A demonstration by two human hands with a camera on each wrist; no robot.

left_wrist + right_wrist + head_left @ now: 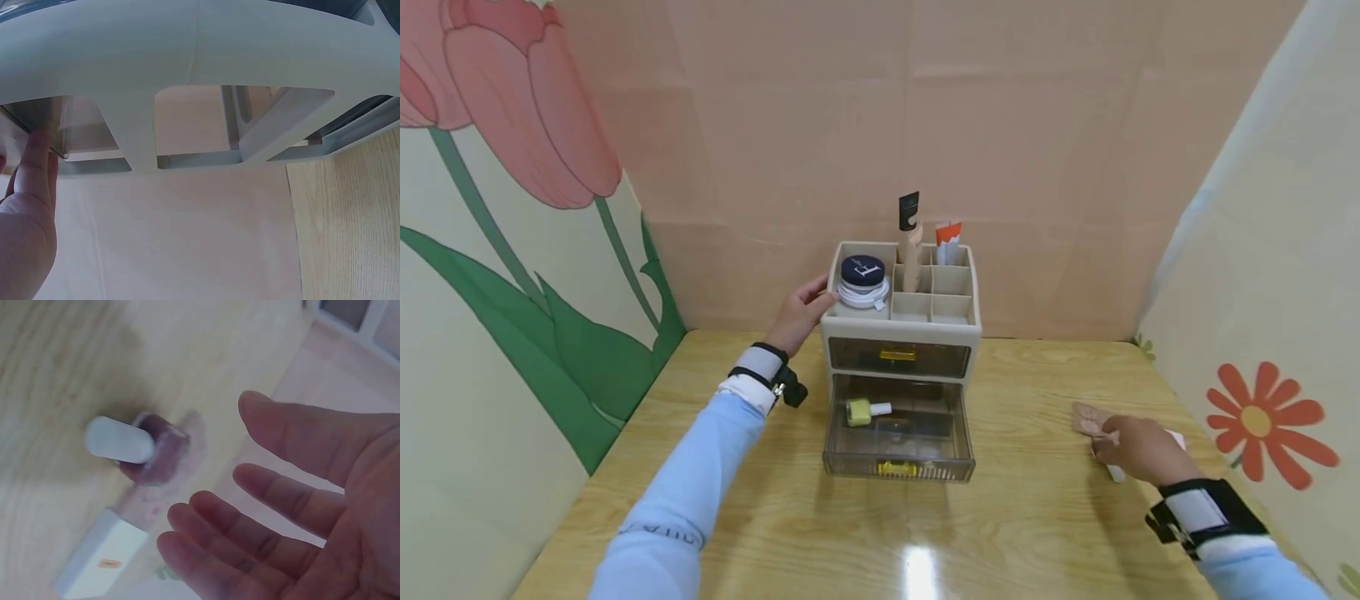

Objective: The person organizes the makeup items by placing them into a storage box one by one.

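My left hand (799,315) rests against the left side of a cream cosmetics organizer (901,331), its thumb at the top rim. In the left wrist view, straight fingers (32,169) touch the organizer's openwork side. The lower drawer (925,437) stands pulled out with a yellow-green nail polish bottle (867,412) lying in it. Over the table's right side, my right hand (1138,450) is spread with nothing in its grasp. Near its fingers are a dark red nail polish bottle (164,450) with a white cap, and a white-and-pink box (103,556). A pinkish-beige flat item (1088,417) lies beside the hand.
On the organizer's top are a navy-lidded round compact (862,270), a white round item (863,294), a beige tube (912,258) with a black end, and a red-and-white tube (948,242). The upper drawer (936,358) is closed. Patterned cloth walls border the wooden table (1022,517).
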